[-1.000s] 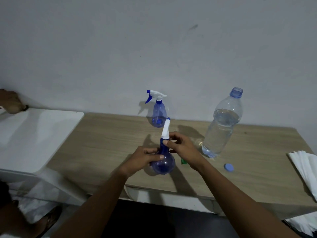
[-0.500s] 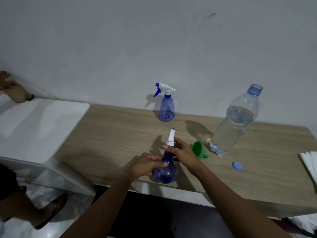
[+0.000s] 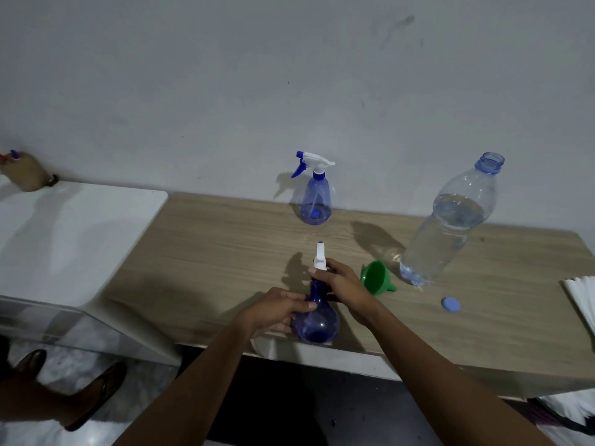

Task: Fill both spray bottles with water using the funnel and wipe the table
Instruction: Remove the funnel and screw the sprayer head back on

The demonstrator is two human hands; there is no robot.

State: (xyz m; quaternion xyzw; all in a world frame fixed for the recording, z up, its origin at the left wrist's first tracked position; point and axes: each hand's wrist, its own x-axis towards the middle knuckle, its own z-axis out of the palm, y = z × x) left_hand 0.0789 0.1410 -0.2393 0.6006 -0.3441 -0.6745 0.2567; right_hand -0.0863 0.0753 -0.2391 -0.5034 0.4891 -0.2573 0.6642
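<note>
A blue spray bottle stands near the front edge of the wooden table. My left hand grips its round body. My right hand grips its neck, just under the white spray head. A second blue spray bottle with a white trigger head stands by the wall. A green funnel lies on its side to the right of my right hand. A large clear water bottle, uncapped and partly full, stands at the right, with its blue cap lying in front of it.
A stack of white paper towels lies at the table's right edge. A white table adjoins on the left, with another person's hand at its far corner. Another person's feet in sandals are on the floor at lower left.
The view has shifted, so the bottle now sits lower in the frame and the funnel has come into sight. Both hands keep their hold on the near spray bottle.
</note>
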